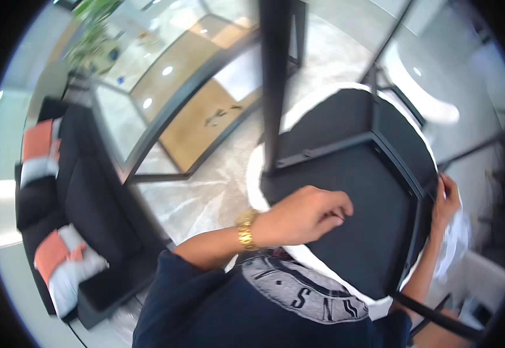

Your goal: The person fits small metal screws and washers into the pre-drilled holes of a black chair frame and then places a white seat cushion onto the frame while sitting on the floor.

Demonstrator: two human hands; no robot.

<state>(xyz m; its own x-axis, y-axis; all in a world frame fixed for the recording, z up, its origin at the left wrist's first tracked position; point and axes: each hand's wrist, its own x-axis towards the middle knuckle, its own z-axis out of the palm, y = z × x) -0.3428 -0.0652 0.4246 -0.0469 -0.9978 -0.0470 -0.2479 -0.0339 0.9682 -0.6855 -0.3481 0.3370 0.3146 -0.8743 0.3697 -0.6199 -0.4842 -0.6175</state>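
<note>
An upturned round seat with a black underside and a white rim lies in front of me. A black angular metal frame is on its underside, and a black leg rises from it. Above the near left part of the underside is my left hand, with a gold watch at the wrist. Its fingers are curled into a pinch; a tiny dark thing may be between them, too small to name. At the seat's right edge, my right hand grips the rim beside another leg.
On the left stands a black sofa with coral and pale cushions. A wooden-topped table with a black frame is at the far left, with small dark pieces on it. Clear plastic wrap shows at the right.
</note>
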